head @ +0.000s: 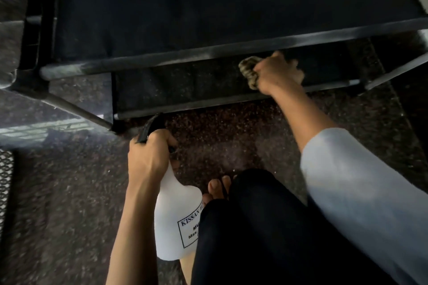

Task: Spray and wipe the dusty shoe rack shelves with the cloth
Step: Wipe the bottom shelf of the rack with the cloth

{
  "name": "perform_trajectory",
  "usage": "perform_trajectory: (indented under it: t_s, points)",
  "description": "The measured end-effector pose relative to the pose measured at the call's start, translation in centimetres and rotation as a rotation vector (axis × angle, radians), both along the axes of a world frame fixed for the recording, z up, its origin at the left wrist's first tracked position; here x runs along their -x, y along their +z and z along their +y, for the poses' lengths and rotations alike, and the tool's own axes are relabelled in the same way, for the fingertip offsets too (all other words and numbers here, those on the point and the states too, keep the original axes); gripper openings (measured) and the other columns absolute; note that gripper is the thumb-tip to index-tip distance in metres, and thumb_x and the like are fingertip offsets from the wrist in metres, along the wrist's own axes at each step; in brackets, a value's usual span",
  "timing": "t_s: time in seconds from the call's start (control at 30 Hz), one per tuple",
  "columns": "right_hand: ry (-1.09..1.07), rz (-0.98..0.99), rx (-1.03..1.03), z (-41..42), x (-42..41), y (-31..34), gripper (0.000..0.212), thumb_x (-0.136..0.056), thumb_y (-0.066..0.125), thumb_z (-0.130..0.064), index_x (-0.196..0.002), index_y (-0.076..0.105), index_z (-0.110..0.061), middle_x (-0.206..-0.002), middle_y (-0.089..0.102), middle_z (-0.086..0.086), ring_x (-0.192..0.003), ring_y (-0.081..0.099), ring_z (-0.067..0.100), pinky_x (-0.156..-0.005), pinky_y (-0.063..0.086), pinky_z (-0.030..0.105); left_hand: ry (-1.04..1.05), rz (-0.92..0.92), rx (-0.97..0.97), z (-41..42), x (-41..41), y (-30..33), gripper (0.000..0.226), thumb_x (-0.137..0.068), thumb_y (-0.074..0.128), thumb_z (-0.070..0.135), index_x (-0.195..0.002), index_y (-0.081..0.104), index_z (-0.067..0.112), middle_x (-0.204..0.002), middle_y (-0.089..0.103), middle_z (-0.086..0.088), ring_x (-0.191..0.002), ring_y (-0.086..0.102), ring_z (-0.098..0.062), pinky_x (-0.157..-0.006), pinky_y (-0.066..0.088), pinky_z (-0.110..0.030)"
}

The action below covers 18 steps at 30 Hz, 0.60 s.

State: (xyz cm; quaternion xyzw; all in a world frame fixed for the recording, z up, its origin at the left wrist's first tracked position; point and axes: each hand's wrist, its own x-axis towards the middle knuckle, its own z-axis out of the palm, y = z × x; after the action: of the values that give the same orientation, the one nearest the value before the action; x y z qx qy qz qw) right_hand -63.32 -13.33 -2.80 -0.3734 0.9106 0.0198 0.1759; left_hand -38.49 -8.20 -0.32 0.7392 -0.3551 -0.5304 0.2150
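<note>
We find the right hand (276, 74) closed around a bunched, mottled cloth (249, 70), reaching in under the front bar of the upper shelf (208, 7) and onto the lower shelf (185, 85) of the shoe rack. The hand is blurred, so we cannot tell exactly how much of the cloth lies flat against the fabric. The left hand (148, 152) grips the neck and black trigger head of a white spray bottle (176, 210), held upright near the rack's front left corner, apart from the shelf.

In our judgement the step in hand is wiping the lower shelf. To do it well, we recommend spreading the cloth rather than leaving it balled, pressing it flat and drawing it in overlapping passes from the right end towards the left, including the back edge hidden under the upper tier. The front bars deserve a pass each, since dust sits on their rounded tops. The bottle should stay clear of the wiped area, its nozzle turned towards the shelf only when more spray is wanted.

As to condition: the rack has dark fabric shelves stretched on a dark tube frame. The upper front bar (231, 50) shows a pale grey film along its length. The lower shelf looks speckled and dull towards its left half. We judge that part as yet uncleaned. The rack stands on a speckled stone floor (69, 192).
</note>
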Motion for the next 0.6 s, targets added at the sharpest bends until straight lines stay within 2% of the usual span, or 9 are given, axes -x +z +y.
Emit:
perform_trajectory:
  t_s: [0.07, 0.1, 0.17, 0.23, 0.3, 0.37, 0.47, 0.6]
  points:
    - [-0.023, -0.025, 0.050, -1.4, -3.2, 0.0, 0.040, -0.095, 0.044, -0.030, -0.131, 0.049, -0.016, -0.138, 0.043, 0.012, -0.124, 0.043, 0.034, -0.098, 0.039, 0.041, -0.023, 0.015, 0.007, 0.2, 1.0, 0.3, 0.012, -0.071, 0.055, 0.016, -0.073, 0.063, 0.007, -0.071, 0.058, -0.006, -0.049, 0.058, -0.011, -0.056, 0.039, -0.030]
    - [0.080, -0.055, 0.086, -1.8, -5.0, -0.3, 0.038, -0.093, 0.048, -0.031, -0.128, 0.051, -0.017, -0.135, 0.047, 0.011, -0.122, 0.045, 0.034, -0.096, 0.041, 0.040, -0.029, 0.013, 0.011, 0.2, 1.5, 0.3, 0.010, -0.075, 0.055, 0.012, -0.074, 0.063, 0.006, -0.072, 0.058, -0.005, -0.045, 0.056, -0.008, -0.051, 0.039, -0.028]
    - [0.408, -0.118, 0.120, -1.9, -8.2, -1.0, 0.034, -0.092, 0.051, -0.031, -0.125, 0.053, -0.022, -0.134, 0.047, 0.007, -0.120, 0.045, 0.035, -0.097, 0.043, 0.041, -0.034, -0.014, 0.013, 0.4, 2.5, 0.3, 0.010, -0.077, 0.055, 0.010, -0.070, 0.063, 0.009, -0.072, 0.058, -0.003, -0.055, 0.053, -0.015, -0.051, 0.039, -0.028]
    - [0.670, -0.108, 0.155, -1.5, -9.3, -1.1, 0.033, -0.095, 0.047, -0.026, -0.127, 0.055, -0.029, -0.137, 0.040, 0.002, -0.122, 0.041, 0.034, -0.097, 0.041, 0.044, -0.042, -0.033, 0.027, 0.7, 3.5, 0.2, 0.013, -0.076, 0.056, 0.011, -0.063, 0.060, 0.014, -0.068, 0.056, -0.002, -0.062, 0.049, -0.019, -0.059, 0.037, -0.031]
    - [0.765, -0.090, 0.227, -1.3, -8.4, -1.5, 0.034, -0.097, 0.042, -0.027, -0.128, 0.056, -0.033, -0.138, 0.039, -0.001, -0.124, 0.038, 0.030, -0.098, 0.040, 0.042, -0.072, -0.039, 0.030, 1.0, 4.3, 0.3, 0.016, -0.076, 0.056, 0.011, -0.060, 0.056, 0.013, -0.063, 0.054, -0.002, -0.062, 0.047, -0.021, -0.061, 0.037, -0.034]
    - [0.719, -0.089, 0.273, -1.0, -6.4, -1.9, 0.034, -0.099, 0.038, -0.030, -0.128, 0.055, -0.031, -0.138, 0.041, -0.003, -0.126, 0.038, 0.027, -0.097, 0.037, 0.040, -0.105, -0.033, 0.042, 1.1, 4.9, 0.3, 0.013, -0.078, 0.056, 0.010, -0.066, 0.059, 0.009, -0.063, 0.053, -0.003, -0.061, 0.046, -0.019, -0.059, 0.037, -0.033]
    - [0.527, -0.042, 0.238, -0.4, -1.5, -2.7, 0.033, -0.098, 0.040, -0.034, -0.127, 0.056, -0.030, -0.139, 0.045, -0.004, -0.128, 0.036, 0.025, -0.099, 0.031, 0.040, -0.134, -0.039, 0.053, 1.0, 5.6, 0.4, 0.011, -0.079, 0.055, 0.010, -0.075, 0.063, 0.004, -0.068, 0.057, -0.004, -0.061, 0.049, -0.017, -0.056, 0.037, -0.031]
    - [0.250, 0.085, 0.166, 2.1, 5.7, -2.5, 0.029, -0.095, 0.045, -0.028, -0.120, 0.061, -0.033, -0.136, 0.049, -0.006, -0.128, 0.033, 0.028, -0.104, 0.024, 0.045, -0.138, -0.037, 0.048, 0.6, 6.5, 0.3, 0.014, -0.079, 0.054, 0.007, -0.066, 0.061, 0.009, -0.070, 0.059, -0.001, -0.062, 0.052, -0.017, -0.057, 0.038, -0.030]
